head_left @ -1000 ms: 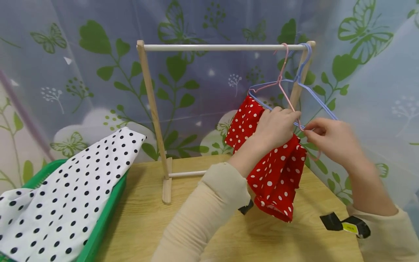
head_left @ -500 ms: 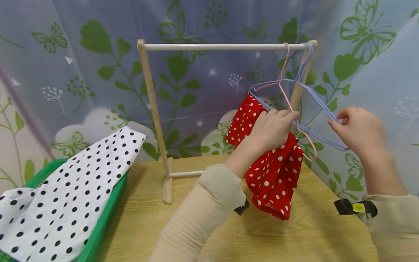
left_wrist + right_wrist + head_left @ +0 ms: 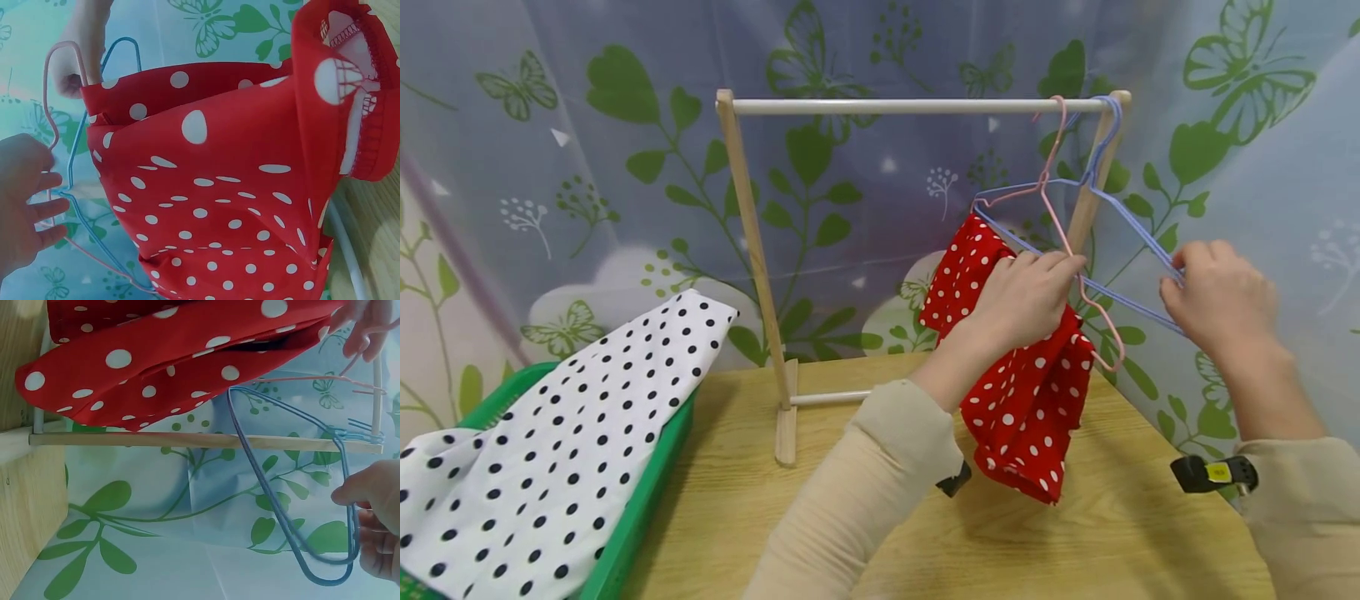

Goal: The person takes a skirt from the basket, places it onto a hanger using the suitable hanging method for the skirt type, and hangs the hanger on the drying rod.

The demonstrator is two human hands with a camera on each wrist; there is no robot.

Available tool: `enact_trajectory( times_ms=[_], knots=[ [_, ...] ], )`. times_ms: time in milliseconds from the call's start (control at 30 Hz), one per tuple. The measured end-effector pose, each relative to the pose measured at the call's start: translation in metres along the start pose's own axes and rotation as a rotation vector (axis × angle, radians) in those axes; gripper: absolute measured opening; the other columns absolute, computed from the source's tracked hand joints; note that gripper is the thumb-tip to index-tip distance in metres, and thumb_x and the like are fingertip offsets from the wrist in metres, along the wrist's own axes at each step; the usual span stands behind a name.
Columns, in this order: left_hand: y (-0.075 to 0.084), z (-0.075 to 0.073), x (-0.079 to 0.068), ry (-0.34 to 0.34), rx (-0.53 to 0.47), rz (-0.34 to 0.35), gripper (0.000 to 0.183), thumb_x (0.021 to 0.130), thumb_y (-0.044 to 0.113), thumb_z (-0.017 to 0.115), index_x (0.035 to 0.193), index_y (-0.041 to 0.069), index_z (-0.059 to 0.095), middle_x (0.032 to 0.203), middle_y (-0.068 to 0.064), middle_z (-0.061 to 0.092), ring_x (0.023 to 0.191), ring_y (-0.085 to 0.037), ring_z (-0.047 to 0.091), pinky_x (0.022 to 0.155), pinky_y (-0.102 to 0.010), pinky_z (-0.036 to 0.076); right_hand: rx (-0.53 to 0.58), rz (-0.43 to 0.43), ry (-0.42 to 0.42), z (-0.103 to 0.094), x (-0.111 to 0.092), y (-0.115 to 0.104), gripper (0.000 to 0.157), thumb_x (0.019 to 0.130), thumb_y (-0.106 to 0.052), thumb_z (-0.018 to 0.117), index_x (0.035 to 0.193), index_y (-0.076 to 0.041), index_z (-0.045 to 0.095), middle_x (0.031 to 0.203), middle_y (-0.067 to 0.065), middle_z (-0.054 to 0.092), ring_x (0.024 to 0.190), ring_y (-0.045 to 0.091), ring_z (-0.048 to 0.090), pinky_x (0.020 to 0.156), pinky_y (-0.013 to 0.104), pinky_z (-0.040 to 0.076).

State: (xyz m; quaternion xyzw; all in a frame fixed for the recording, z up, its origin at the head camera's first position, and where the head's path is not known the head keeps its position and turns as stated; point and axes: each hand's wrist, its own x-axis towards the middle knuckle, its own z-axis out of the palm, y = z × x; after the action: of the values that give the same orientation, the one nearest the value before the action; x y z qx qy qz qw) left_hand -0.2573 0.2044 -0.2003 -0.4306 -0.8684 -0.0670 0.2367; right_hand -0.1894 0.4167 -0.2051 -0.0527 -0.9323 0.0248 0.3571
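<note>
We're gripping the blue hanger (image 3: pixel 1091 180) with the right hand (image 3: pixel 1223 292). Left hand (image 3: pixel 1030 292) is resting by the pink hanger (image 3: pixel 1056 219); can't tell if it's pinching. Red dotted cloth (image 3: pixel 1011 421) is hanging under the left hand. We're seeing 1 yellow label (image 3: pixel 1219 472) at the right cuff, print unreadable.

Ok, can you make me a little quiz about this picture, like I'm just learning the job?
1. Pick one. The right grip holds hanger wire of which colour: (a) pink, (b) blue, (c) green?
2. True or false: the pink hanger is hooked over the white rail.
3. What is the white cloth with black dots lying in?

Key: 1. b, blue. 2. True. 3. The green basket.
</note>
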Motion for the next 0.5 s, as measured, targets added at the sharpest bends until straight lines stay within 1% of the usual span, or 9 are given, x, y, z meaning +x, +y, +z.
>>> enact_trajectory(
  times_ms=[67,100,200,300,333,400,467,500],
  knots=[
    [0.002,0.0,0.0,0.017,-0.031,-0.03,0.038,0.098,0.031,0.039,0.136,0.029,0.045,0.133,0.015,0.049,0.115,-0.01,0.048,0.085,-0.021,0.04,-0.008,-0.002,0.018,0.001,0.001,0.0,0.019,0.084,-0.011,0.056,0.095,0.004,0.053,0.09,0.027,0.051,0.066,0.045,0.05,0.047,0.053,0.035],
    [0.003,0.0,0.0,0.029,-0.055,-0.049,0.035,0.098,0.033,0.039,0.132,0.028,0.049,0.128,0.014,0.053,0.111,-0.01,0.051,0.081,-0.02,0.041,-0.011,-0.005,0.023,0.001,0.001,0.0,0.018,0.084,-0.012,0.056,0.094,0.003,0.053,0.089,0.026,0.052,0.064,0.044,0.05,0.046,0.053,0.034],
    [0.01,-0.001,0.001,0.07,-0.14,-0.125,0.028,0.096,0.039,0.043,0.115,0.024,0.057,0.105,0.012,0.062,0.09,-0.007,0.058,0.065,-0.017,0.043,-0.01,-0.04,0.046,0.002,0.003,0.0,0.015,0.084,-0.011,0.053,0.088,0.002,0.055,0.081,0.023,0.056,0.057,0.039,0.049,0.043,0.05,0.033],
    [0.019,-0.002,0.002,0.093,-0.237,-0.217,0.027,0.092,0.041,0.052,0.108,0.02,0.057,0.082,0.012,0.059,0.065,-0.004,0.055,0.05,-0.017,0.039,0.047,-0.049,0.098,0.0,0.004,-0.005,0.017,0.086,-0.012,0.049,0.089,0.004,0.056,0.072,0.023,0.058,0.049,0.035,0.046,0.041,0.045,0.031],
    [0.021,-0.003,0.002,0.093,-0.263,-0.247,0.029,0.091,0.04,0.054,0.111,0.019,0.056,0.078,0.011,0.058,0.061,-0.004,0.054,0.048,-0.017,0.039,0.072,-0.044,0.123,-0.001,0.004,-0.007,0.019,0.087,-0.012,0.048,0.09,0.005,0.056,0.071,0.024,0.058,0.048,0.035,0.046,0.041,0.044,0.03],
    [0.025,-0.005,0.002,0.087,-0.315,-0.304,0.032,0.09,0.035,0.057,0.117,0.019,0.054,0.075,0.011,0.056,0.058,-0.004,0.052,0.047,-0.019,0.038,0.132,-0.03,0.196,-0.005,0.005,-0.013,0.022,0.089,-0.012,0.047,0.094,0.007,0.056,0.073,0.027,0.059,0.047,0.039,0.046,0.042,0.044,0.029],
    [0.025,-0.005,0.002,0.082,-0.346,-0.327,0.033,0.089,0.028,0.057,0.121,0.02,0.053,0.074,0.011,0.055,0.055,-0.005,0.05,0.046,-0.02,0.038,0.174,-0.014,0.269,-0.01,0.006,-0.018,0.023,0.089,-0.012,0.047,0.095,0.008,0.057,0.074,0.028,0.06,0.048,0.04,0.046,0.043,0.037,0.028],
    [0.024,-0.005,0.002,0.078,-0.358,-0.333,0.034,0.089,0.026,0.057,0.122,0.021,0.053,0.076,0.012,0.056,0.057,-0.005,0.05,0.046,-0.02,0.038,0.182,0.005,0.288,-0.015,0.006,-0.02,0.025,0.088,-0.013,0.047,0.095,0.008,0.058,0.074,0.028,0.06,0.046,0.033,0.048,0.043,0.033,0.028]
  ],
)
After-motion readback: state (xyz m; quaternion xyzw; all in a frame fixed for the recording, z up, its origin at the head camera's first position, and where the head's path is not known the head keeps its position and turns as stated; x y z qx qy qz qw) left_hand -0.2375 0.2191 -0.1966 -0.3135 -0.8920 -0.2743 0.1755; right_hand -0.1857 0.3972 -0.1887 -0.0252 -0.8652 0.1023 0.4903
